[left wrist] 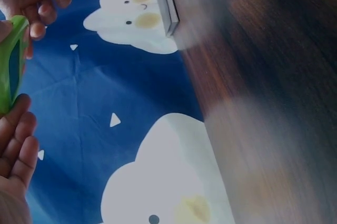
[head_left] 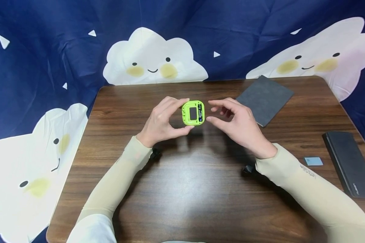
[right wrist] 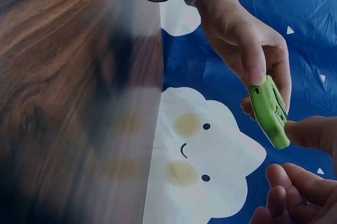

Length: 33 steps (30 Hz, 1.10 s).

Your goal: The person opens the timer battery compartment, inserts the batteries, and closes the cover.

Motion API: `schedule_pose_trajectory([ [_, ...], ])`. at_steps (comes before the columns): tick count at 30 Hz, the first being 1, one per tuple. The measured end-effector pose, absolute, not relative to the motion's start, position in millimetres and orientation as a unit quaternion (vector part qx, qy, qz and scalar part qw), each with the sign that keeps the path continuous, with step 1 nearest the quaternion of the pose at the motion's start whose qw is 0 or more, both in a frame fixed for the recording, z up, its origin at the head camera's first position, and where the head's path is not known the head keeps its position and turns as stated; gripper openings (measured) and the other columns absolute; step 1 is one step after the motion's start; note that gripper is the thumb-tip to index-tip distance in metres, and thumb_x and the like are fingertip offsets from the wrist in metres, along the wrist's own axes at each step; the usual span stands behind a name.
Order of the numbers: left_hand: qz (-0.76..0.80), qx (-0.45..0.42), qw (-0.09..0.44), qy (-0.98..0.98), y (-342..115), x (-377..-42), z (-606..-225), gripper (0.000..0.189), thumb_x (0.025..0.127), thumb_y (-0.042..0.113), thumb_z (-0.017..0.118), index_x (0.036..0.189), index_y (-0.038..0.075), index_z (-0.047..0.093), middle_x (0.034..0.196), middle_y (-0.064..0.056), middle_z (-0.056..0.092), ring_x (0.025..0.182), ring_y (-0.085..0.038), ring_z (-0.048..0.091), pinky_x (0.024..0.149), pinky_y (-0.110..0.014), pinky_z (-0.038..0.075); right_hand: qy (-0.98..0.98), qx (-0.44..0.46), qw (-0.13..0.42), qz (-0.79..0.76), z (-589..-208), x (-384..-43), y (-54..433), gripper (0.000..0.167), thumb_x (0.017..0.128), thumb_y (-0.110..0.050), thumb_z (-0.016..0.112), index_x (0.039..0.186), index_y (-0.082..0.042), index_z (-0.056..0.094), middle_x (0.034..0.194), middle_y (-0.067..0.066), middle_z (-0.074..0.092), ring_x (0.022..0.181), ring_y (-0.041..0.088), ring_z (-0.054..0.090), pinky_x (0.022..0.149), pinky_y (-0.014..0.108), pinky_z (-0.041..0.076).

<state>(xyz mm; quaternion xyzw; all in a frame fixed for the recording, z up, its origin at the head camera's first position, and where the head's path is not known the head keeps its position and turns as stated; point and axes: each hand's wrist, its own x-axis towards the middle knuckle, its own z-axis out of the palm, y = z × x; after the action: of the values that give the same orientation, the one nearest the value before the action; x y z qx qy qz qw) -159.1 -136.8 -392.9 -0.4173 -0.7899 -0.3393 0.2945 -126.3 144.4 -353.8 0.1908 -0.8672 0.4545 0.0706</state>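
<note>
My left hand (head_left: 161,118) holds a small lime-green electronic device (head_left: 193,113) above the table, its thumb on the near edge and its index finger on the far edge. The device's back faces up, showing a dark rectangular panel in the middle. Along its right side, a dark cylindrical battery (head_left: 200,112) sits in an uncovered slot. My right hand (head_left: 237,121) is just right of the device, thumb and fingers spread apart, holding nothing. In the right wrist view the device (right wrist: 269,112) appears edge-on, with the right thumb tip at its edge.
A dark grey flat notebook (head_left: 265,99) lies at the back right of the brown wooden table (head_left: 188,202). Farther right are a small light-blue card-like piece (head_left: 313,161) and a long black case (head_left: 351,163). Behind the table hangs a blue curtain (head_left: 225,20) with clouds.
</note>
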Motion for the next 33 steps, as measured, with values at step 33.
schedule_pose_trajectory([
  [33, -0.356, -0.405, 0.299, -0.787, -138.3, -162.2, -394.6, 0.079, 0.079, 0.025, 0.099, 0.145, -0.004, 0.069, 0.113, -0.017, 0.079, 0.103, -0.033, 0.072, 0.096, -0.042, 0.062, -0.941, 0.165, -0.079, 0.286, -404.4, -133.6, 232.7, 0.073, 0.091, -0.036, 0.095, 0.154, -0.013, 0.066, 0.139, 0.011, 0.071, 0.132, 0.034, 0.055, 0.103, 0.055, 0.047],
])
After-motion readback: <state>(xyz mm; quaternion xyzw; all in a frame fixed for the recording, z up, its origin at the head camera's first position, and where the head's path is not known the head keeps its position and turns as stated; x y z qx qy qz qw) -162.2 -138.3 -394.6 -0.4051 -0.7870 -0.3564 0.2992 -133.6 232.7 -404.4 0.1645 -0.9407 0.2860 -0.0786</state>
